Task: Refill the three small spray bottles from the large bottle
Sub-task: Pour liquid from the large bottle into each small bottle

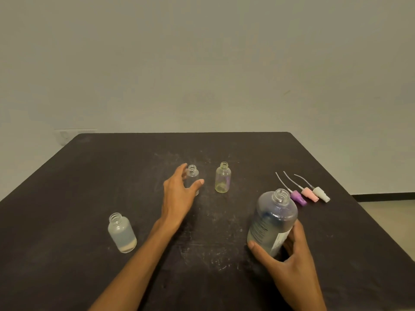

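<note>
My right hand grips the large clear bottle low on its body; the bottle is uncapped and holds clear liquid. My left hand reaches with spread fingers around a small clear bottle at the table's middle, thumb and fingers on either side of it; whether they touch it I cannot tell. A second small bottle, yellowish, stands uncapped just to its right. A third small bottle, cloudy with liquid inside, stands uncapped at the near left.
Three spray tops lie side by side at the right of the dark table: purple, pink and white, tubes pointing away. The table's right edge runs close behind them. A pale wall stands beyond.
</note>
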